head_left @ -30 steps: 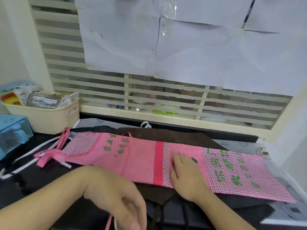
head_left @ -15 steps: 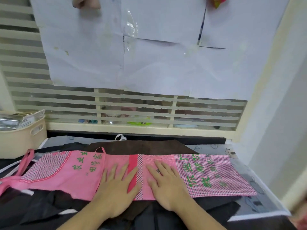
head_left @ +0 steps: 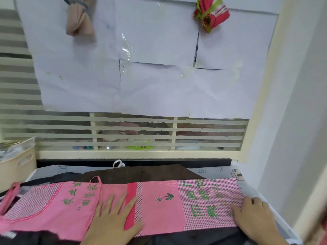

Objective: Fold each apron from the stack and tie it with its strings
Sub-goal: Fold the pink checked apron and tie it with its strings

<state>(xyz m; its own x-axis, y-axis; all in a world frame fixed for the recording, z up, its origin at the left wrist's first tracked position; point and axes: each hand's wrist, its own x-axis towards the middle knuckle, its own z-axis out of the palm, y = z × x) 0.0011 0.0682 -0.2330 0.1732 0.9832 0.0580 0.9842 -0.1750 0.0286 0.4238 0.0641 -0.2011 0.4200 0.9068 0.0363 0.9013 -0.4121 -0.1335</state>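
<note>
A pink apron (head_left: pixel 159 209) with green characters lies folded into a long strip across the table, on top of dark aprons (head_left: pixel 141 173). My left hand (head_left: pixel 113 221) presses flat on its middle, fingers spread beside the red stripe. My right hand (head_left: pixel 254 218) rests on the strip's right end, fingers on the checked cloth; whether it pinches the edge I cannot tell. Pink strings (head_left: pixel 10 197) trail off the left end.
A cream basket (head_left: pixel 16 167) stands at the left. A slatted window (head_left: pixel 123 131) with taped paper sheets runs behind the table. Two tied cloth bundles, beige (head_left: pixel 79 20) and red (head_left: pixel 210 13), hang above. A white wall (head_left: pixel 292 138) closes the right side.
My right hand slid from the apron's middle to its right end. My left hand came up onto the middle and stays pressed there. The view tilted upward.
</note>
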